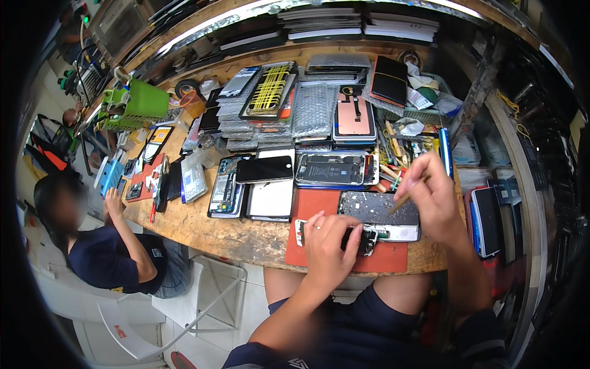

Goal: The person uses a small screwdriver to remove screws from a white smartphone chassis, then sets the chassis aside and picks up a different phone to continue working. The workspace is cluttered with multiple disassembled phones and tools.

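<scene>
Both hands are closed: the left hand (329,249), palm down, grips a phone part (369,242) over the red mat (387,263); the right hand (432,192), raised, wrist bent, pinches a slim tool (401,201) above a speckled dark panel (369,206) on the counter (200,229).

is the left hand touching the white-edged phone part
Touching. The head view shows the left hand gripping the white-edged phone part, covering its middle.

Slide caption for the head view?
Left hand holds a phone part over a red mat; right hand holds a thin tool above a dark panel.
</scene>
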Action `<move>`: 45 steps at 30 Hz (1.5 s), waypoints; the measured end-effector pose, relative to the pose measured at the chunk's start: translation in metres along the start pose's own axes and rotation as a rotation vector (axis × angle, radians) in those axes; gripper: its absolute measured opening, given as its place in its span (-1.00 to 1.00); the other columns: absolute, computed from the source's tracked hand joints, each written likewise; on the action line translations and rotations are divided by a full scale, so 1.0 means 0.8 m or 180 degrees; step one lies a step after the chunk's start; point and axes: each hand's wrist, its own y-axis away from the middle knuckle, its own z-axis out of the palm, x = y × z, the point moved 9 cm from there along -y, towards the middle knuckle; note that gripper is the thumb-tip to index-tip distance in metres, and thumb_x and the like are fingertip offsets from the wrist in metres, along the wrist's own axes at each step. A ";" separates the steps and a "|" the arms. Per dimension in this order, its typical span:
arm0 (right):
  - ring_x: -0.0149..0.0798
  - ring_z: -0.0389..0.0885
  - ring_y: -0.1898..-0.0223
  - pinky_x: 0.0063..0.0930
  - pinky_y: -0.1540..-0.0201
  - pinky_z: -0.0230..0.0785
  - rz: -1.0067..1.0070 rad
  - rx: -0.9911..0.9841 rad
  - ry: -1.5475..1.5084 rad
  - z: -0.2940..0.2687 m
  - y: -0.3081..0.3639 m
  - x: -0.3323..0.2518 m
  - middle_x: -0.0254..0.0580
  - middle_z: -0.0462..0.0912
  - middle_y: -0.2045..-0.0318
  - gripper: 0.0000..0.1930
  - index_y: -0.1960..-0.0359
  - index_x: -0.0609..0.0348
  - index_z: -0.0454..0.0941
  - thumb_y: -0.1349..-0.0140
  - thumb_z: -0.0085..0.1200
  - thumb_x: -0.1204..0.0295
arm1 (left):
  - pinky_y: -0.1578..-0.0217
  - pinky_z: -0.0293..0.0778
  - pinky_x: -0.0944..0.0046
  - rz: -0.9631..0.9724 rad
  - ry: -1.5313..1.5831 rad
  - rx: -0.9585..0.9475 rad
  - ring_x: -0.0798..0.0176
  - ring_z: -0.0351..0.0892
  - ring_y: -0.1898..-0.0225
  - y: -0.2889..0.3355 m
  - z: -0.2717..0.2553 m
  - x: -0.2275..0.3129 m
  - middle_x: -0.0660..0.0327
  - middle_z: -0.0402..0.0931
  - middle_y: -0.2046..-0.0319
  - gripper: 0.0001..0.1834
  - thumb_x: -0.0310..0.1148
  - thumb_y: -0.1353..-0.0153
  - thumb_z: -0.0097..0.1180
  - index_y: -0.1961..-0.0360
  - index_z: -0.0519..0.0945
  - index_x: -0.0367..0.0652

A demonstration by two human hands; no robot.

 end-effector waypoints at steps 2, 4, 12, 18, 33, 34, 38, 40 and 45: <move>-0.47 0.55 0.40 -0.57 0.30 0.44 0.0298 0.0350 -0.0128 -0.024 0.010 0.018 -0.32 0.51 0.43 -0.91 0.03 0.22 0.35 -0.59 -0.15 0.47 | -0.13 0.36 0.04 -0.0075 -0.0080 -0.0050 0.10 0.63 0.23 -0.007 0.009 -0.008 0.26 0.68 0.34 -0.93 -0.45 -0.25 0.34 0.25 0.70 -0.11; -0.52 0.51 0.48 -0.63 0.41 0.35 0.0678 0.0508 -0.0342 -0.038 0.026 0.037 -0.36 0.46 0.47 -0.86 -0.05 0.22 0.36 -0.62 -0.16 0.44 | -0.06 0.36 0.06 -0.0092 -0.0204 -0.0122 0.08 0.62 0.25 -0.013 0.018 -0.013 0.23 0.67 0.35 -0.93 -0.43 -0.25 0.36 0.26 0.71 -0.11; -0.42 0.52 0.55 -0.53 0.47 0.37 -0.0292 -0.0090 0.1472 -0.015 0.070 -0.025 -0.27 0.53 0.48 -0.80 0.02 0.15 0.67 -0.44 0.03 0.55 | -0.03 0.33 0.12 -0.0021 -0.0480 -0.0211 0.11 0.58 0.29 -0.018 0.025 -0.005 0.21 0.65 0.37 -0.85 -0.38 -0.31 0.34 0.12 0.78 -0.12; -0.42 0.60 0.52 -0.56 0.48 0.42 -0.0987 -0.2588 0.1554 0.059 0.093 -0.186 -0.36 0.65 0.39 -0.75 0.04 -0.01 0.80 -0.25 0.27 0.46 | -0.18 0.29 0.04 0.0088 -0.0472 -0.0392 0.17 0.63 0.17 0.010 -0.008 0.020 0.25 0.68 0.29 -0.79 -0.49 -0.23 0.30 0.10 0.74 -0.13; -0.42 0.57 0.54 -0.55 0.52 0.33 -0.1625 -0.2584 0.0798 0.116 0.094 -0.207 -0.36 0.59 0.45 -0.76 0.07 -0.02 0.80 -0.25 0.22 0.43 | -0.31 0.19 0.06 0.0454 -0.0471 -0.0135 0.25 0.63 0.06 0.063 -0.024 0.021 0.37 0.69 0.16 -0.68 -0.42 -0.14 0.33 0.03 0.75 -0.03; -0.49 0.62 0.54 -0.67 0.51 0.40 -0.1683 -0.2843 0.0985 0.119 0.094 -0.208 -0.34 0.68 0.41 -0.78 0.09 -0.07 0.83 -0.27 0.24 0.42 | -0.31 0.19 0.06 0.0468 -0.0444 -0.0139 0.25 0.63 0.05 0.061 -0.023 0.019 0.37 0.69 0.16 -0.69 -0.41 -0.15 0.34 0.03 0.75 -0.03; -0.42 0.57 0.56 -0.55 0.52 0.35 -0.0356 -0.1557 0.1633 0.085 0.061 -0.159 -0.28 0.63 0.49 -0.75 0.08 0.09 0.82 -0.24 0.20 0.52 | -0.30 0.15 0.06 0.0634 -0.0247 -0.0044 0.26 0.58 0.08 0.059 -0.028 0.014 0.40 0.62 0.24 -0.61 -0.54 0.01 0.28 0.11 0.78 0.03; -0.38 0.55 0.56 -0.50 0.50 0.34 0.0019 -0.0660 0.1832 0.057 0.056 -0.131 -0.24 0.61 0.51 -0.72 0.04 0.18 0.79 -0.23 0.18 0.54 | -0.26 0.16 0.06 0.0682 -0.0207 0.0020 0.26 0.54 0.14 0.057 -0.037 0.011 0.41 0.59 0.30 -0.59 -0.54 0.12 0.23 0.20 0.80 0.07; -0.33 0.56 0.46 -0.45 0.45 0.29 0.0005 -0.0828 0.1862 0.066 0.043 -0.085 -0.13 0.69 0.38 -0.56 -0.11 0.30 0.70 -0.28 0.29 0.28 | -0.17 0.25 0.05 0.0283 0.0323 0.0125 0.23 0.56 0.15 0.040 -0.077 -0.015 0.39 0.64 0.26 -0.74 -0.52 -0.09 0.27 0.19 0.78 0.00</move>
